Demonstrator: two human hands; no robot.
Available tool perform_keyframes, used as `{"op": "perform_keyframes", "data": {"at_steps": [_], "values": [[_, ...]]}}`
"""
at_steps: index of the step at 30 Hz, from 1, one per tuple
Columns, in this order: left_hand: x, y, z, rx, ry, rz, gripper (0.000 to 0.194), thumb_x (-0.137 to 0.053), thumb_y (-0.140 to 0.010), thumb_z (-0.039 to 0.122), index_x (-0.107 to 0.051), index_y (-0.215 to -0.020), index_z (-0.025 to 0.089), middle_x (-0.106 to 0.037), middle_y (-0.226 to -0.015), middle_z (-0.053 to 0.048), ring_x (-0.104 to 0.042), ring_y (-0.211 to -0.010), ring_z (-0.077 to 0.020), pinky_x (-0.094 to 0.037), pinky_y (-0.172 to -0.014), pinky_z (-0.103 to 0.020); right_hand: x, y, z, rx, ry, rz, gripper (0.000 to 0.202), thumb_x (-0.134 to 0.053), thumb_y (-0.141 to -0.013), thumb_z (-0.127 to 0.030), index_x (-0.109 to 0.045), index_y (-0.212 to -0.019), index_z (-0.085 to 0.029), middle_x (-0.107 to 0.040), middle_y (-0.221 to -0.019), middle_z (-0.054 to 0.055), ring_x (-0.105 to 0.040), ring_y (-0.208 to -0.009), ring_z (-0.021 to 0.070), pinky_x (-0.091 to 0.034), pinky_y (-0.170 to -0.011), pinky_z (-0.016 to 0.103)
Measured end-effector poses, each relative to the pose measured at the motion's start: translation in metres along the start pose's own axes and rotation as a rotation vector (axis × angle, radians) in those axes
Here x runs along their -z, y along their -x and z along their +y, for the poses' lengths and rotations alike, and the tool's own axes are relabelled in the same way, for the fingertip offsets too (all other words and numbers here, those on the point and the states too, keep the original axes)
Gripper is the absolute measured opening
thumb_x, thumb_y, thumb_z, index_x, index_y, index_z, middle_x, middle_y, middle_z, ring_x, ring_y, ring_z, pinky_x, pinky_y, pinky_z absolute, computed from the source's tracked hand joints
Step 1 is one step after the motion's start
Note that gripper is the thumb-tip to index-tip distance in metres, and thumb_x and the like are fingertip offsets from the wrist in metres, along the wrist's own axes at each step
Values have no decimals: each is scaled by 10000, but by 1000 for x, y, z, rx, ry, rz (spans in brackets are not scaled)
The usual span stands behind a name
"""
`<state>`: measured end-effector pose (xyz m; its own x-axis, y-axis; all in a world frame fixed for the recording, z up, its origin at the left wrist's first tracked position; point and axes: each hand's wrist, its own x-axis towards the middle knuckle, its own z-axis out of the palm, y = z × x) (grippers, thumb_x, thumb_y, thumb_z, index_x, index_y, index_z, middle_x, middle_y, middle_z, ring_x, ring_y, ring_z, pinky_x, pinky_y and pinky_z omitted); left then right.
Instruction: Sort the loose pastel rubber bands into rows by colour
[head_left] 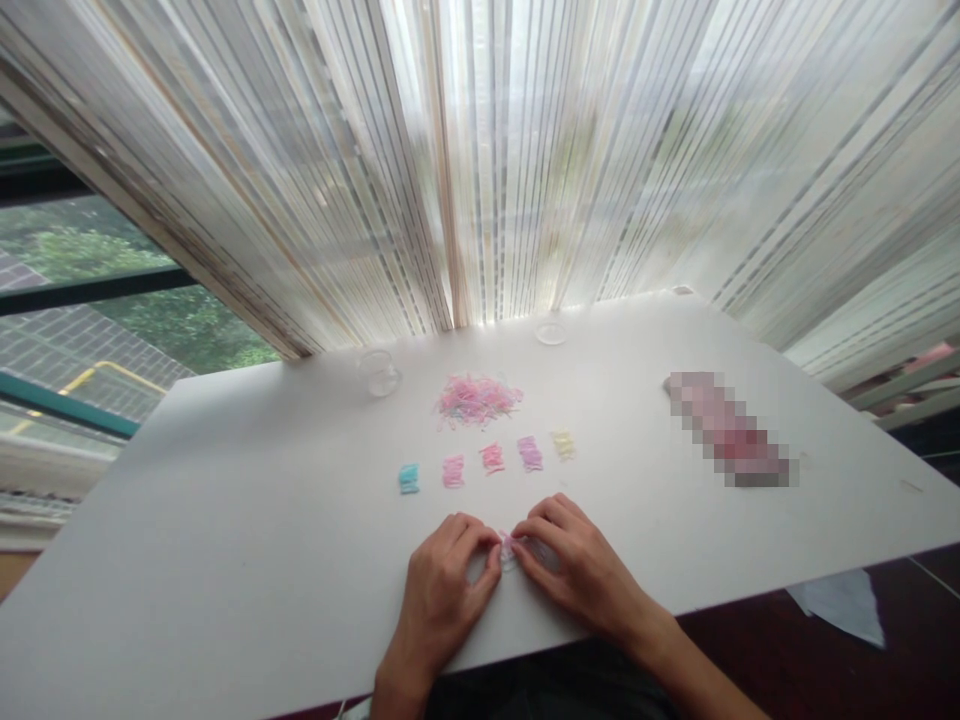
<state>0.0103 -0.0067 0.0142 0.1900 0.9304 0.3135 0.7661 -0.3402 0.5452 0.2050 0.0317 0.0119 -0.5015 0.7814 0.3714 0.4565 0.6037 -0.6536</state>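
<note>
A small pink-and-white bunch of thin pieces [507, 548] lies on the white table between my hands. My left hand [450, 575] is closed, its thumb and fingertips pinched at the bunch's left side. From the right, my right hand [574, 560] pinches at the same bunch. Beyond them runs a row of small bundles: blue [409, 478], pink [453, 471], coral [493, 458], purple [529, 453] and yellow [563, 444]. Behind the row sits a loose mixed pile [478, 398] of thin pieces, mostly pink.
A clear round container [380, 374] stands at the back left of the white table [262, 520]. A clear round lid [550, 334] lies near the striped curtain [495, 160]. On the right is a blurred-out pinkish object [724, 425].
</note>
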Motion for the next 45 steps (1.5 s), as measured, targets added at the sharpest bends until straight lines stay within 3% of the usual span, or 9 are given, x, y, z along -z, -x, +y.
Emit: {"op": "perform_keyframes", "data": {"at_steps": [6,22,27,33,38,45], "values": [[0,1,-2,-41,24,6,90,-548,-949,158,-618,-927,210,-669,-887,-29,-653,-814,-175,-514,-718,-286,-1,1,1,2,-7,7,99,-650,-919,-138,-691,-970,-213,-663,-887,52,-605,-859,221,-542,-765,370],[0,1,0,19,57,16,96,-552,-957,182,-635,-972,226,-671,-909,-23,-661,-789,-172,-520,-655,-266,-4,2,6,-29,-59,35,100,-649,-915,-114,-676,-921,-210,-655,-871,41,-607,-852,214,-530,-752,351],[-2,2,-2,21,48,22,140,-591,-950,211,-641,-1079,228,-685,-970,-35,-673,-826,-181,-537,-667,-271,-2,2,7,-46,-122,35,98,-640,-930,-127,-685,-950,-212,-655,-890,43,-615,-858,208,-534,-752,341],[-1,2,-2,-14,55,21,104,-570,-979,222,-672,-996,232,-681,-921,-23,-669,-801,-171,-534,-703,-280,0,2,5,-51,-147,35,91,-643,-933,-142,-691,-948,-218,-656,-892,41,-620,-866,203,-543,-764,333],[-1,2,-2,-8,72,24,103,-573,-976,207,-670,-993,236,-677,-913,-18,-658,-775,-162,-505,-643,-257,1,4,4,-52,-147,33,134,-668,-916,-161,-691,-1035,-217,-653,-941,54,-618,-898,210,-549,-787,342],[-1,4,-3,-6,95,32,53,-596,-967,217,-646,-965,233,-675,-902,-10,-658,-783,-160,-492,-636,-255,2,3,5,-41,-157,26,100,-636,-928,-138,-693,-951,-217,-653,-900,46,-621,-868,204,-544,-765,334]]}}
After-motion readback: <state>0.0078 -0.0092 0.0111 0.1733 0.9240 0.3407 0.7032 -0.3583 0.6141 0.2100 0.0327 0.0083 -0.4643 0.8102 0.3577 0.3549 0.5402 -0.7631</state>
